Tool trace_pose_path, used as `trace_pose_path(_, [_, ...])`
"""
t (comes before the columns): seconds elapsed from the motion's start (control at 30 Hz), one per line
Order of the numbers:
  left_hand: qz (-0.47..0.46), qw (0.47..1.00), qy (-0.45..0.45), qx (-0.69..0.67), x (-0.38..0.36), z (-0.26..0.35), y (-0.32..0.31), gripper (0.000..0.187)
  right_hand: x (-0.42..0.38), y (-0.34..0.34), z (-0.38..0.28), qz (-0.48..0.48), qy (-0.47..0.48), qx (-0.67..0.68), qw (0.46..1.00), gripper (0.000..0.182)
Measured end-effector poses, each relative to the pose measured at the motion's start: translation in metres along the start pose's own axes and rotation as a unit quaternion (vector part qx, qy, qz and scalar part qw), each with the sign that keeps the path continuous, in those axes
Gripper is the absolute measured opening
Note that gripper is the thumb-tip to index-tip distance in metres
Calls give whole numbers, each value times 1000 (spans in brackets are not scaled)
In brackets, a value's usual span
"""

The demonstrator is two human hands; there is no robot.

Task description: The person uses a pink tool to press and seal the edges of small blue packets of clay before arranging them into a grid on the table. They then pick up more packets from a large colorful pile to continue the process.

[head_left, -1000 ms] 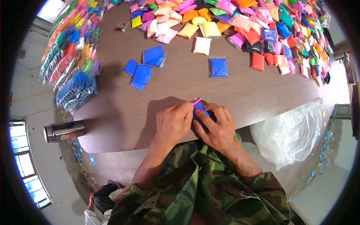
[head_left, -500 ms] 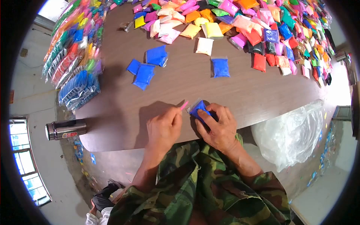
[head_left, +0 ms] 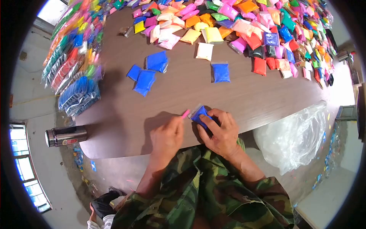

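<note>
My left hand (head_left: 167, 136) is closed around a thin pink stick (head_left: 185, 113), whose tip pokes out beyond my fingers. Just right of that tip, a small clear bag filled with blue material (head_left: 199, 113) is pinched by my right hand (head_left: 221, 131), thumb and fingers pressing on it near the table's front edge. The bag's clear end points toward the stick. Farther up the table lies another blue packet (head_left: 221, 72). To the left, three more blue packets (head_left: 145, 81) lie close together, partly overlapping.
Many coloured packets (head_left: 253, 40) are heaped along the far side of the brown table (head_left: 179, 86). Bundled bags (head_left: 79, 95) line the left edge, near a steel flask (head_left: 66, 135). A clear plastic bag (head_left: 291, 135) hangs at the front right. Another person (head_left: 105, 204) is at lower left.
The view has shifted slightly. Both hands stay in nearly the same place, still holding the stick and the blue packet, with the stick's tip tilted a little lower.
</note>
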State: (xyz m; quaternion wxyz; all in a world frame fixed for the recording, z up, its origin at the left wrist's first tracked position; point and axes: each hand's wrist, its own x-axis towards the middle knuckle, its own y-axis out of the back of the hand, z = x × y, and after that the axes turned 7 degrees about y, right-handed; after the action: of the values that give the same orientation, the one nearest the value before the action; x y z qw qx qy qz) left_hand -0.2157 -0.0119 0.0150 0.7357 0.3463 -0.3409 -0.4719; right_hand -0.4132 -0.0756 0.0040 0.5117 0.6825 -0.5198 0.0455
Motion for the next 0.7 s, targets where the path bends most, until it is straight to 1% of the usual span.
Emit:
trace_pose_path(0.07, [25, 999, 40, 13, 3, -15, 6, 4, -1, 0, 1, 21, -10, 14, 1000, 35])
trace_pose_path(0.1, [35, 998, 49, -13, 4, -20, 7, 5, 0, 1, 2, 29, -12, 22, 999, 35])
trace_pose_path(0.17, [53, 994, 64, -65, 4, -30, 5, 6, 9, 7, 5, 47, -46, 26, 997, 34])
trace_pose_path(0.2, [75, 991, 54, -100, 3, -35, 0, 9, 12, 9, 7, 57, -66, 28, 996, 33])
trace_pose_path(0.3, [90, 990, 61, -88, 0, -36, -5, 9, 33, 9, 26, 93, -46, -12, 995, 32])
trace_pose_path(0.43, [109, 989, 34, -97, 3, -34, -4, 8, 75, -2, 30, 64, -20, -133, 989, 32])
trace_pose_path(0.53, [107, 989, 35, -96, -1, -41, -6, 10, 95, -28, 44, 87, -28, -168, 982, 36])
trace_pose_path(0.63, [102, 988, 38, -108, -1, -40, -6, 10, 94, -34, 46, 24, -47, -183, 982, 41])
trace_pose_path(0.7, [100, 988, 37, -111, 1, -36, -3, 10, 89, -29, 40, 19, -34, -195, 980, 46])
